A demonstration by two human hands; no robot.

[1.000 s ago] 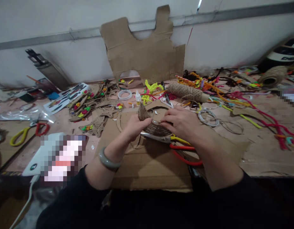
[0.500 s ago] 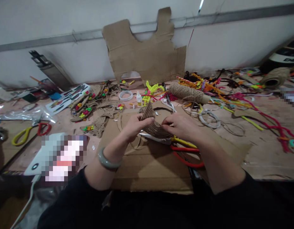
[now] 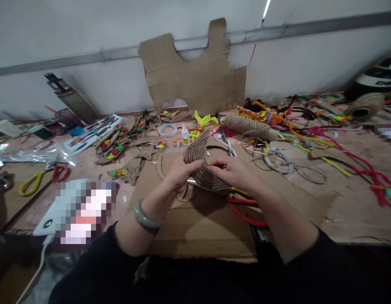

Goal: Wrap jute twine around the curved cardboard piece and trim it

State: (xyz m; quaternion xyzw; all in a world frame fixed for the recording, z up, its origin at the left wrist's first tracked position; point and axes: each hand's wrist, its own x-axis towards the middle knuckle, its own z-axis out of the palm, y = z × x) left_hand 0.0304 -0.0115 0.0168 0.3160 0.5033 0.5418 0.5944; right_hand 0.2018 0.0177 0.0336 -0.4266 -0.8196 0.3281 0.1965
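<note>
A crescent-shaped piece covered in rows of brown jute twine [image 3: 197, 148] is raised over the cardboard. My left hand [image 3: 177, 175] is closed around its left side, thumb lying across the rows. With fingertips pinched together, my right hand [image 3: 235, 172] grips the inner edge of the crescent; any loose strand there is too small to make out. Beneath the crescent and my right wrist lie scissors with red and yellow handles [image 3: 246, 216], partly hidden. A flat cardboard sheet [image 3: 203, 232] lies under both hands.
Behind stand a small glue bottle [image 3: 185, 135], a clear tape roll [image 3: 168, 130] and a twine spool [image 3: 246, 126]. Finished twine shapes [image 3: 117, 143] lie left, near a phone [image 3: 87, 215] and other scissors [image 3: 32, 183]. Coloured cords [image 3: 350, 160] spread right. Cut cardboard [image 3: 195, 78] leans on the wall.
The crescent has tilted up, showing more of its twine face. My right hand has shifted slightly left along its inner edge. The whole view has moved a little.
</note>
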